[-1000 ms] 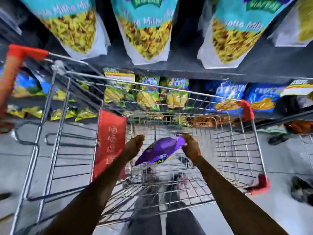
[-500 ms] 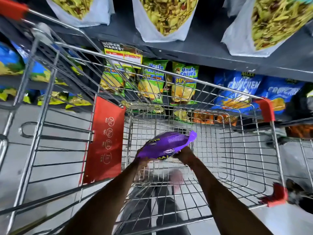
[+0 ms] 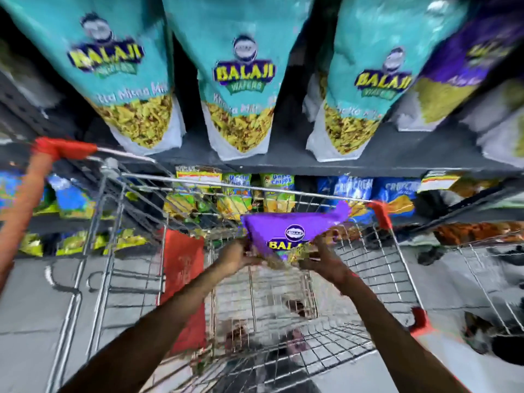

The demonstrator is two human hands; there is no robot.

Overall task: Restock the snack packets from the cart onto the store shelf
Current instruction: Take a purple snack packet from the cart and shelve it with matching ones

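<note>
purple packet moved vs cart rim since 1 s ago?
Yes. The purple packet has risen out of the cart basket: it now overlaps the far rim of the cart, held by the left hand and right hand.

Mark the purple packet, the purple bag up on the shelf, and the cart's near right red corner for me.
purple packet (image 3: 283, 226), head view, upper purple face above the logo.
purple shelf bag (image 3: 470, 49), head view, purple top part.
red cart corner (image 3: 421, 321), head view, plastic guard.

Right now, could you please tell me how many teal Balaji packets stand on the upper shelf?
3 in view: left teal packet, middle teal packet and right teal packet, side by side. More may stand hidden behind them.
</note>
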